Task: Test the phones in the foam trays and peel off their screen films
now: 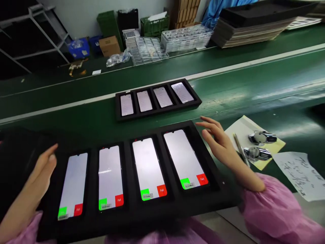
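Observation:
A black foam tray (132, 217) lies in front of me. It holds several lit phones, the rightmost one (184, 156) among them, each with a white screen, a green square and a red "Fail" square. My left hand (42, 169) is at the tray's left side, fingers stretched, holding nothing that shows. Over the tray's upper right corner is my right hand (215, 139), its fingers apart and empty. Whether either hand touches the tray, I cannot tell. Beyond it, a second black tray (158, 112) carries several phones with pale list screens.
To the right, two metallic devices (257, 153) and a pen (241, 149) rest on yellowish paper (241, 127), beside a handwritten sheet (299, 173). Across the green belt (254, 74) stand clear plastic trays (186, 37), stacked dark trays (251, 28) and a cardboard box (109, 46).

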`<state>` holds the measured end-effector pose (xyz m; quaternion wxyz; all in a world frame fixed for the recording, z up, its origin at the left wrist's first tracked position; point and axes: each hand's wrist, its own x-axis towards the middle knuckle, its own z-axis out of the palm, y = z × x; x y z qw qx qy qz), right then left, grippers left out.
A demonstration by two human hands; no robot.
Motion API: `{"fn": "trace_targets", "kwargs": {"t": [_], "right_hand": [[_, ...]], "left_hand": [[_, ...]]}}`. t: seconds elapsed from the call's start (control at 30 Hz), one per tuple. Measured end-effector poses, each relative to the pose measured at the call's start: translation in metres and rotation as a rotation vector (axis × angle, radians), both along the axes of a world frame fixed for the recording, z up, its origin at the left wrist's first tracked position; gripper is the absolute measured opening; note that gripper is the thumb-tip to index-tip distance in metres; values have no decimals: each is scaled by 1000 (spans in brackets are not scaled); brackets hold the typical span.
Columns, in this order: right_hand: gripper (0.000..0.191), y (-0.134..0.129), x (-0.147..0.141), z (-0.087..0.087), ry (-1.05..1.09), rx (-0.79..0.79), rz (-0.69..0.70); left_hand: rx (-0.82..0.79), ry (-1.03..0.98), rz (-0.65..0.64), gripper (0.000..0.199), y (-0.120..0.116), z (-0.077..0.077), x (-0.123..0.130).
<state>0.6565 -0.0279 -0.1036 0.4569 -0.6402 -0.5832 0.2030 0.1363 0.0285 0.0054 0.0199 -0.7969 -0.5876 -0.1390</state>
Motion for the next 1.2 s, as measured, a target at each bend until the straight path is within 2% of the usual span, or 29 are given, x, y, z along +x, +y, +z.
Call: {"fn": "trace_targets", "kwargs": {"t": [0.03,0.07,0.1,0.17,0.23,0.3,0.37,0.5,0.67,0.83,0.93,1.03,1.13,1.2], "right_hand": [[39,5,0,13,-80,9,55],[36,12,-3,25,-185,16,120],[36,18,-8,36,-308,21,183],[38,30,-20,51,-565,36,256],[40,38,-29,58,-731,65,246],[39,40,-33,60,-810,99,255],[36,39,-33,60,-845,142,288],[29,35,-27,56,-873,202,330],[32,36,-27,59,-861,151,307],[30,40,-40,58,-851,221,310],[24,47,-42,45,-703,270,301],[15,55,-35,36,-508,254,377],[13,48,-28,45,-508,262,413],[10,26,-28,58,-510,297,427]], "left_hand": [[-25,-66,7,45,5,-5,15],[-93,-96,-68,39,10,-8,35],[-196,-73,-223,36,13,-11,57],[-262,6,-464,36,18,-14,106],[-175,75,-482,40,23,-17,145],[-126,96,-451,43,28,-22,167],[-160,66,-434,43,32,-25,173],[-246,-11,-426,42,35,-28,166],[-175,69,-469,38,29,-28,160],[-151,64,-502,28,29,-26,163],[-4,30,-540,20,32,-16,177],[120,-23,-613,21,33,-3,199],[120,-78,-684,20,26,2,221],[66,-115,-732,19,15,1,232]]}}
